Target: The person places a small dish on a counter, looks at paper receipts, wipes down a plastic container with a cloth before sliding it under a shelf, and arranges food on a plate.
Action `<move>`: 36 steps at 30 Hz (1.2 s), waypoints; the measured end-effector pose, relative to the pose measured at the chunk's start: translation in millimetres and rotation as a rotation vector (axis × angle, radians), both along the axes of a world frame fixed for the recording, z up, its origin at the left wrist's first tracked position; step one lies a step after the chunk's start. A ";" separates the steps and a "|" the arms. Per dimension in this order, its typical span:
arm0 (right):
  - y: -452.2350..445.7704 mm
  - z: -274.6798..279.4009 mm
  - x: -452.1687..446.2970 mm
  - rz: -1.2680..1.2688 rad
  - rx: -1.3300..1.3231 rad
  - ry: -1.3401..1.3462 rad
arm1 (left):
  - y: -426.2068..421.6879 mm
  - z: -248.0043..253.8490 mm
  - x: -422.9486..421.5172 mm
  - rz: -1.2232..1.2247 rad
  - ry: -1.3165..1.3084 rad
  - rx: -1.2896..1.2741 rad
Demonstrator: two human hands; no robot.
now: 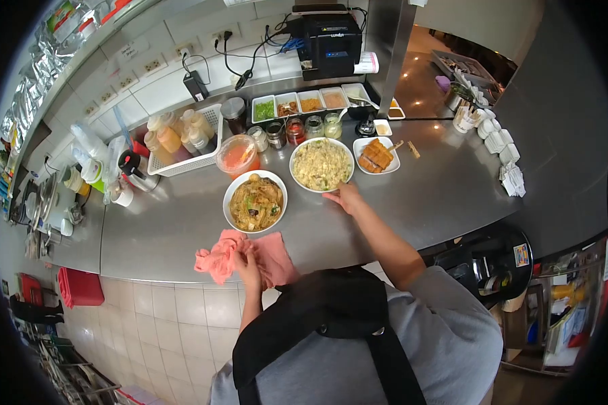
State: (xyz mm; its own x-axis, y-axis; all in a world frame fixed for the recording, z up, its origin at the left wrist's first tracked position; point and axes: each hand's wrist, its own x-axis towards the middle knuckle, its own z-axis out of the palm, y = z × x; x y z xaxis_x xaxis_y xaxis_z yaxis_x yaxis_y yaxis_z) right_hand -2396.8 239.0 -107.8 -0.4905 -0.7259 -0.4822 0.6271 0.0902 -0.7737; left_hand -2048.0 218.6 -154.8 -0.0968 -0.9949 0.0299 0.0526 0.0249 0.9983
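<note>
My left hand point(248, 268) is closed on a crumpled pink cloth point(217, 258) at the front edge of the steel counter point(162, 233). With its fingers at the lower right rim, my right hand point(346, 198) grips a white bowl of fried rice point(321, 165). To the left of that bowl stands a white bowl of noodles point(255, 202) with vegetables on top. A small square dish with sliced, breaded fried meat point(376, 156) sits just right of the rice. My right thumb is partly hidden by the rim.
Behind the bowls are a tub of orange-red liquid point(238, 154), several condiment jars point(295, 131) and a row of topping trays point(310, 104). A white basket of squeeze bottles point(182, 160) stands left. A printer point(331, 42) is at the back; skewer sticks point(463, 119) stand far right.
</note>
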 end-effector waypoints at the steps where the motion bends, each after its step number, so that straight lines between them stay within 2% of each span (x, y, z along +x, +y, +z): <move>1: -2.0 -10.1 -7.5 0.009 -0.039 -0.021 | -9.3 3.7 0.6 -0.017 -0.053 0.025; 2: -3.3 -19.1 -16.1 0.020 -0.081 -0.039 | -17.8 7.2 -2.0 -0.009 -0.052 0.024; 4: 2.2 -24.4 -25.3 0.062 -0.098 -0.058 | -37.7 10.1 -6.2 -0.036 0.149 0.286; 5: 6.5 -30.2 -29.4 0.103 -0.035 -0.084 | -48.1 11.2 -6.2 -0.112 0.064 0.262; 9: 42.1 -21.0 -15.7 0.195 0.038 -0.135 | -80.0 16.7 -13.0 -0.219 0.117 0.376; 11: 64.7 -5.1 1.1 0.350 0.021 -0.002 | -113.1 -35.3 1.8 -0.265 0.128 0.434; 12: 71.7 -5.4 5.4 0.346 0.014 -0.001 | -125.1 -51.8 5.9 -0.299 0.136 0.505; 15: 89.9 -8.1 11.5 0.453 0.054 0.033 | -100.6 2.1 -7.3 -0.314 0.172 0.513; 19: 105.4 2.2 20.2 0.517 0.118 0.134 | -83.7 38.8 -23.4 -0.306 0.090 0.603; 23: 112.0 8.0 22.2 0.514 0.118 0.208 | -95.7 -12.6 -25.9 -0.311 0.089 0.461; 26: 114.6 -1.3 21.5 0.536 0.065 0.242 | -62.4 22.2 -40.8 -0.308 -0.079 0.334; 27: 116.3 1.8 22.6 0.533 0.064 0.246 | -53.0 19.1 -46.7 -0.338 0.111 0.374; 30: 125.3 9.8 26.9 0.514 0.028 0.248 | -6.1 72.2 -66.3 -0.356 0.115 0.443; 32: 134.6 5.5 23.9 0.475 0.004 0.204 | -3.3 54.5 -64.6 -0.516 -0.146 0.475; 33: 142.8 12.1 22.8 0.470 0.007 0.205 | -0.1 34.4 -69.4 -0.617 -0.011 0.496; 36: 178.5 32.9 18.8 0.371 0.017 0.121 | 33.6 61.8 -102.6 -0.706 0.066 0.567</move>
